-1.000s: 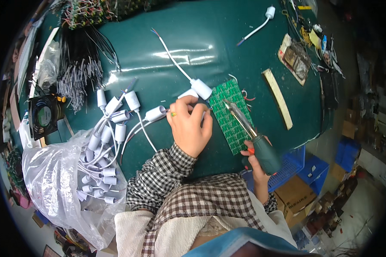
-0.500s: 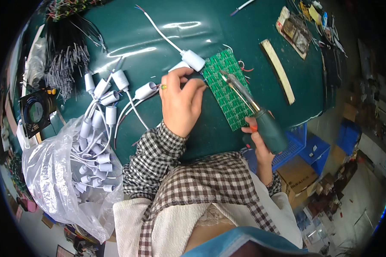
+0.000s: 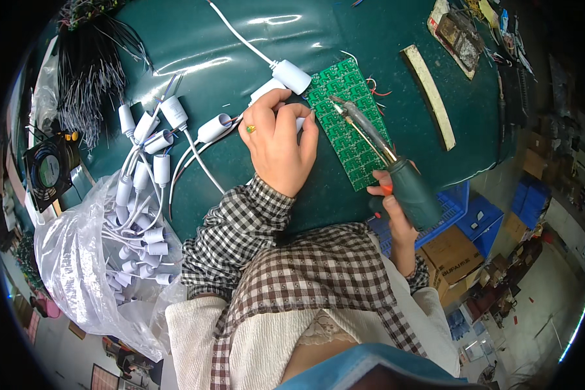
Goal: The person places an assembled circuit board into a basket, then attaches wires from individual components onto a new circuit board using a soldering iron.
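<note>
The right hand (image 3: 400,229) is closed around the green handle of a soldering iron (image 3: 412,195). Its metal tip is over the green board (image 3: 357,156), but I cannot tell if they touch. The board lies on the green table (image 3: 377,39), tilted, just right of the left hand (image 3: 281,146). The left hand has its fingers bent, with the thumb and first finger close together. A bit of white shows between them, but I cannot tell if it is held. One white socket (image 3: 291,77) lies right beside the board's top left corner, and its wire runs up and left. More white sockets spill from a clear bag (image 3: 78,273) on the left side
</note>
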Demonstrator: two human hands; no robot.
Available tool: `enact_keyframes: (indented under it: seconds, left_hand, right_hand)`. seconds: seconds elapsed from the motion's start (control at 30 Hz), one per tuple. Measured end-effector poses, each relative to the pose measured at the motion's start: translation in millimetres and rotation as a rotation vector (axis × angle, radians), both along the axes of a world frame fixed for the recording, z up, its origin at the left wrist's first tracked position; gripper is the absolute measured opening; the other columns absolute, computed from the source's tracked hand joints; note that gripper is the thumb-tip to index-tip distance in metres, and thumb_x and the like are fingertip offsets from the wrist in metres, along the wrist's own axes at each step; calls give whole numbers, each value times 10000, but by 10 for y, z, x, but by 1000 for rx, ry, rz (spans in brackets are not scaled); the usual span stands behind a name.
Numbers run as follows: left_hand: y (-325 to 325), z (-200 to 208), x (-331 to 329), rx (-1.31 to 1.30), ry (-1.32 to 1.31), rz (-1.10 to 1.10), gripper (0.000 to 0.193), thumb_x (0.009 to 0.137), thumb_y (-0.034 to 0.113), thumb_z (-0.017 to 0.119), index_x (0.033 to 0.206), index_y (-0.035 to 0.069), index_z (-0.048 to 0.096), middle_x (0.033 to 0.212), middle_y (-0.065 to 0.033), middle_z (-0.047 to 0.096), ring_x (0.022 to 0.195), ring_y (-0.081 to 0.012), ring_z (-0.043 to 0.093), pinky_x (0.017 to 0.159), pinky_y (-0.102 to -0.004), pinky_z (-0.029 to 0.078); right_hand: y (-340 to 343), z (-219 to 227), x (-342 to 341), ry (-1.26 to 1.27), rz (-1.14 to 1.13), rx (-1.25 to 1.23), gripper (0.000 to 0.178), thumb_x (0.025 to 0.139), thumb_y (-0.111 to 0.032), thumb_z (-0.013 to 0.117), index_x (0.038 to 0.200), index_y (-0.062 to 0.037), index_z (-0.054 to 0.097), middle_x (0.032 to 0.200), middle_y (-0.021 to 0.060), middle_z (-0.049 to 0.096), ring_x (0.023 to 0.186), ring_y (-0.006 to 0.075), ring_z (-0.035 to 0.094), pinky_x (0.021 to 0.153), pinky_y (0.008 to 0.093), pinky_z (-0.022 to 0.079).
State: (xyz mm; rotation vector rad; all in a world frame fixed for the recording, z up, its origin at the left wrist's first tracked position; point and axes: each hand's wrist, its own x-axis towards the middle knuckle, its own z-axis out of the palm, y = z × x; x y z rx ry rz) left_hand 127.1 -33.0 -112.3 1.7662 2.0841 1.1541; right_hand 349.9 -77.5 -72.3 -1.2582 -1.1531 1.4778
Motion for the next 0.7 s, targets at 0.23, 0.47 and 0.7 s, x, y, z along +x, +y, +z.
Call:
enact_keyframes:
  seconds: [0.23,0.47,0.7]
  left_hand:
    - [36,41,-21,-13,-13,-12,176,779,63,770,928,58,677,1192,-152,580,1070,-346,538,923,-450,419]
    - [44,10,-20,24,-30,-14,168,776,36,765,911,43,665,1170,-161,588,1054,-347,540,914,-443,425]
    - [35,7,-58,34,-72,-34,170,777,33,766,917,46,669,1151,-154,601,1047,-340,547,911,-439,426]
  right_hand:
    - [-51,-38,37,-96,-8,-1,660,815,-43,807,1385,99,505,1238,220,658,1049,273,715,867,374,628]
    - [-52,-39,48,-388,104,155,648,773,-78,843,1342,76,572,1211,199,692,892,221,756,813,317,607]
    - [-72,-42,8,-392,76,163,622,772,-91,845,1318,73,596,1196,196,692,881,217,751,796,316,608]
